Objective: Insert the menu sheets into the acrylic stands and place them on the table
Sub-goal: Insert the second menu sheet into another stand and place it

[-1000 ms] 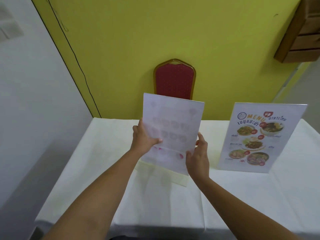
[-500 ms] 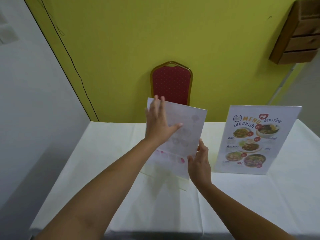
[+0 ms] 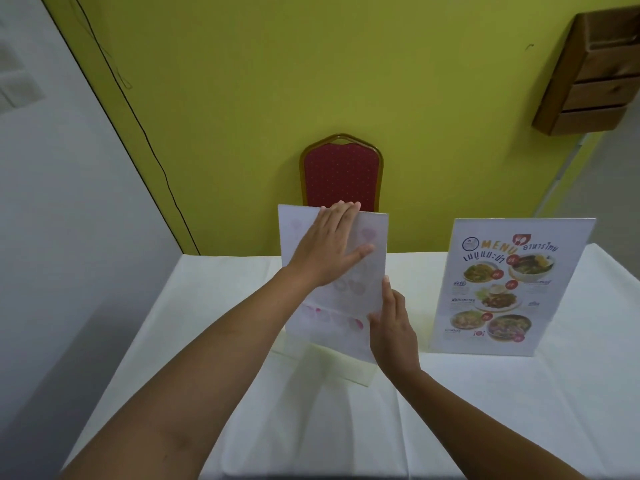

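A menu sheet (image 3: 349, 320) stands upright in a clear acrylic stand (image 3: 346, 367) at the middle of the table, its blank back towards me with the print showing through faintly. My left hand (image 3: 329, 249) lies flat and spread on the sheet's upper part, fingertips at its top edge. My right hand (image 3: 393, 327) pinches the sheet and stand at the lower right edge. A second acrylic stand with a printed menu (image 3: 505, 289) stands upright to the right, facing me.
The table carries a white cloth (image 3: 502, 410). A red padded chair (image 3: 341, 174) stands behind the table against a yellow wall. A wooden shelf (image 3: 595, 71) hangs on the wall at upper right. A grey wall runs along the left.
My left hand has left the sheet's left edge and slid up to lie flat near the top. The sheet sits lower and straighter in the stand. My right hand stays at the lower right edge.
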Available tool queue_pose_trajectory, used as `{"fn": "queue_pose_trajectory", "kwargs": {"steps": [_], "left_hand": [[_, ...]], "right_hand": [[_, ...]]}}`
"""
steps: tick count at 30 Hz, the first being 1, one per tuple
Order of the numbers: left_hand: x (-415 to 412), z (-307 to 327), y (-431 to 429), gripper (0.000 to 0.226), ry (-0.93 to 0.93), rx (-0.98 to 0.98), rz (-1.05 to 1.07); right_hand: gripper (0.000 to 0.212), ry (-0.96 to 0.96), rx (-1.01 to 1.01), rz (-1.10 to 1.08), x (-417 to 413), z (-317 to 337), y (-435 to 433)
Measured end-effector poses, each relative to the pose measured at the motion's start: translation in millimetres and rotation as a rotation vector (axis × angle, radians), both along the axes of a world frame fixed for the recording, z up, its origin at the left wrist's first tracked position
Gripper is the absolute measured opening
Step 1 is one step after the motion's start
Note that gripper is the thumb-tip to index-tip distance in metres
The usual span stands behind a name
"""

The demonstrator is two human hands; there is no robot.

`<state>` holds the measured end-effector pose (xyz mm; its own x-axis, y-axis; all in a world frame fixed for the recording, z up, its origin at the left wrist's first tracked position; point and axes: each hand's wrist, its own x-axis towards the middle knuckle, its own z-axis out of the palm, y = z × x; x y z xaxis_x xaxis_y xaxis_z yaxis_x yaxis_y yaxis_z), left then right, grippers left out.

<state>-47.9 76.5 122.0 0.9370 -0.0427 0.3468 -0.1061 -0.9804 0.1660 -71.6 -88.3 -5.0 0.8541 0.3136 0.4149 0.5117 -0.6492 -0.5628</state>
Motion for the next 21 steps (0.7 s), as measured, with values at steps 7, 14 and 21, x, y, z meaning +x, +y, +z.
{"fn": "queue_pose_trajectory", "kwargs": {"steps": [7,14,21], "left_hand": [[-20,12,26,0.088,-0.035,-0.087,0.103],[-37,33,47,0.106,-0.001,-0.233,0.218],[-69,36,78,0.096,0.02,-0.303,0.29]], "right_hand": [[0.08,-0.148,-0.025,0.091,-3,18,18],[0.067,-0.205,0.016,0.237,-29,39,51],[0.069,-0.306,-0.047,0.352,-44,35,75]]}}
